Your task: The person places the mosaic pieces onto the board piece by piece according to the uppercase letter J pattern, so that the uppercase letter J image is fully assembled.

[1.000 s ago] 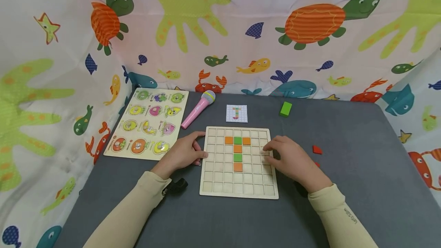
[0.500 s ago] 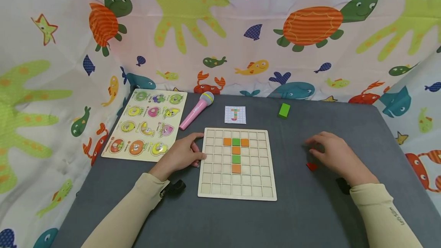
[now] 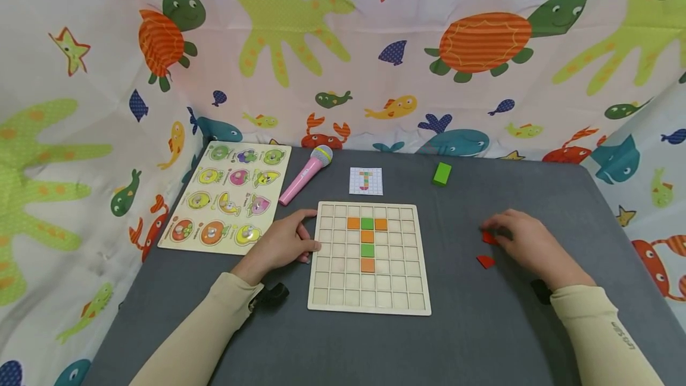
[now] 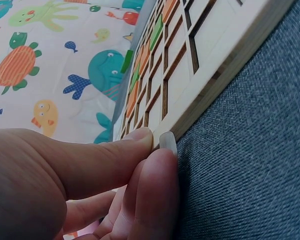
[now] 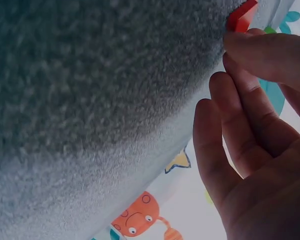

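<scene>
A square wooden grid board (image 3: 393,302) lies on the table, with orange and green square tiles (image 3: 367,236) set in a T shape. My left hand (image 3: 280,248) pinches the board's left edge between thumb and finger; the left wrist view shows the thumb (image 4: 135,140) on the rim. Off to the right of the board, my right hand (image 3: 522,244) has its thumb and fingertips on a small red piece (image 3: 488,237). That red piece (image 5: 241,16) sticks out past the thumb tip in the right wrist view. Another red piece (image 3: 486,261) lies just nearer.
Behind the board lies a small pattern card (image 3: 366,181). A pink toy microphone (image 3: 306,176) and a fruit puzzle board (image 3: 225,198) are at the back left. Toward the back right stands a green block (image 3: 442,174). A printed cloth (image 3: 396,70) hangs behind the grey table (image 3: 455,338).
My right hand has moved from the board's right edge out to the right and come down on the farther red piece. The left hand has stayed at the board.
</scene>
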`<state>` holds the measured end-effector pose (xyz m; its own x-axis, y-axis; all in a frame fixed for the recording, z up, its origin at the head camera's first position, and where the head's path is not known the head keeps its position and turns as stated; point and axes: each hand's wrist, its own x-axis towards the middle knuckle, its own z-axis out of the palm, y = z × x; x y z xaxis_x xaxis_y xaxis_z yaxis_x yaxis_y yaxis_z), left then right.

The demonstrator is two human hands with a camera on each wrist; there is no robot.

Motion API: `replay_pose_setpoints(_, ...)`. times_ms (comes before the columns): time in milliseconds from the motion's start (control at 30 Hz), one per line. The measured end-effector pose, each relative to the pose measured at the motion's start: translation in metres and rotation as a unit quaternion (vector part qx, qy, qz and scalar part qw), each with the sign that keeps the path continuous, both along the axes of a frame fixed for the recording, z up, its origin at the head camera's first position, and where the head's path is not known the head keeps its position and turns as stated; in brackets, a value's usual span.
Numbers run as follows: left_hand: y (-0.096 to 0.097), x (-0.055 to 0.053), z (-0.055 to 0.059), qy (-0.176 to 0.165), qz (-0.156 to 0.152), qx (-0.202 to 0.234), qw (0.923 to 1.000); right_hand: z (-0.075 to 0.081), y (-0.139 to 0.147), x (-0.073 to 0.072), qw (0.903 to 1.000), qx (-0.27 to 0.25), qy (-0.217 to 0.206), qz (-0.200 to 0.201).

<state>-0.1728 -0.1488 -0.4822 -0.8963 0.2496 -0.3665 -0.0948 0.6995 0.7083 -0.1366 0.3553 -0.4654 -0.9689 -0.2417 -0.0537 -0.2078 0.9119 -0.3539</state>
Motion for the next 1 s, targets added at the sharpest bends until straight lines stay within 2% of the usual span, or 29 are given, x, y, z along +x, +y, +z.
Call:
replay_pose_setpoints(367, -0.001, 0.001, 0.0, 0.005, -0.001, 0.0, 1.0, -0.002, -0.014, -0.002, 0.9999, -0.003, 0.006, 0.009)
replay_pose_setpoints(767, 0.001, 0.002, 0.001, 0.001, 0.001, -0.001, 1.0, -0.006, -0.018, -0.006, 0.9999, -0.005, -0.008, -0.005)
replay_pose_setpoints(1000, 0.0, 0.001, 0.001, 0.003, 0.0, -0.001, 1.0, -0.002, -0.034, -0.005, 1.0, -0.004, -0.007, 0.0)
